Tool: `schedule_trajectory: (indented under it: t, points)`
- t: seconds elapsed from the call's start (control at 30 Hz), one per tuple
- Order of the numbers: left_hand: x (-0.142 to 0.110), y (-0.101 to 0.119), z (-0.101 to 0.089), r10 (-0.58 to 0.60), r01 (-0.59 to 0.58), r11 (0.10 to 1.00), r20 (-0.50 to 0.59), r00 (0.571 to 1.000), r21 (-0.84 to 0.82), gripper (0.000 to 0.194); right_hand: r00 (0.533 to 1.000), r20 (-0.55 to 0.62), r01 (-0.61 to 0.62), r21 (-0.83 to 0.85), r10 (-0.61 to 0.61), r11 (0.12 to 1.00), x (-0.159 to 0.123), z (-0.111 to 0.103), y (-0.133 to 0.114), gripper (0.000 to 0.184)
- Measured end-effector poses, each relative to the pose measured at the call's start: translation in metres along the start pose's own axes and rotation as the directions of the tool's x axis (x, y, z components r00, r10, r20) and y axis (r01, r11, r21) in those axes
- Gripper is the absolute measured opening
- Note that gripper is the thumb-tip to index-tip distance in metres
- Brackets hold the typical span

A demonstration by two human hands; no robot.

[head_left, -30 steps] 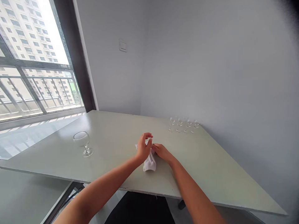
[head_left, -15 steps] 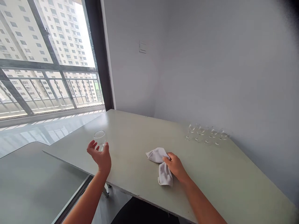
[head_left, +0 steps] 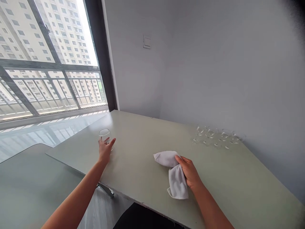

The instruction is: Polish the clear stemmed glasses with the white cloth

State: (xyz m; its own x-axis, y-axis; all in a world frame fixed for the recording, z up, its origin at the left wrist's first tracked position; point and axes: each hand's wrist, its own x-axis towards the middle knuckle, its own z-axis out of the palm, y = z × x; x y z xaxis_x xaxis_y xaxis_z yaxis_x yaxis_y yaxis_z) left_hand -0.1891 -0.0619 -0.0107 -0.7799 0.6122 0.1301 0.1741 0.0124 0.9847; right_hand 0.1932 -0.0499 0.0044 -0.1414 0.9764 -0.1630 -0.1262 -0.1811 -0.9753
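At the left of the table stands a clear stemmed glass [head_left: 104, 131], upright, with a round bowl. My left hand [head_left: 105, 150] is at its near side, fingers spread and curved about the bowl, the thumb standing out to the right. Whether the fingertips touch the glass I cannot tell; the hand hides part of the bowl and stem. In front of me, my right hand [head_left: 188, 170] pinches a white cloth [head_left: 178, 184] between thumb and fingers. One end of the cloth points left, and the other hangs toward me.
Several clear stemmed glasses [head_left: 211, 135] stand together at the far right of the pale table [head_left: 138, 136], near the wall. Beyond the table's left edge lies a lower grey surface [head_left: 23, 181]. A large window [head_left: 47, 63] is at the left.
My left hand left the cloth, swung left and reached the single glass. The right hand kept the cloth and drew it a little nearer. The view turned left.
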Motion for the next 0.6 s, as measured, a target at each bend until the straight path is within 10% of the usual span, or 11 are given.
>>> schedule_trajectory:
  t: [0.13,0.27,0.4,0.5,0.6]
  points:
    - [-0.003,0.012,0.023,-0.038,0.041,0.999,0.156,0.987,-0.018,0.062,0.966,-0.139,-0.160,0.347,0.220,0.924,0.003,-0.004,-0.003,0.028]
    - [-0.030,0.028,0.073,0.140,-0.147,0.989,0.341,0.929,-0.005,0.054,0.929,-0.301,-0.054,0.466,0.215,0.883,0.003,-0.011,-0.007,0.026]
    - [-0.064,0.044,0.126,0.358,-0.476,0.873,0.520,0.776,0.108,0.062,0.916,-0.388,0.215,0.260,-0.103,0.941,-0.001,-0.015,-0.024,0.032]
    - [-0.086,0.049,0.155,0.464,-0.649,0.752,0.608,0.644,0.113,0.064,0.800,-0.406,0.447,-0.086,-0.441,0.890,0.000,-0.007,-0.044,0.031]
    - [-0.102,0.046,0.171,0.530,-0.720,0.688,0.620,0.579,0.083,0.063,0.719,-0.172,0.569,-0.411,-0.674,0.712,0.006,0.013,-0.054,0.030]
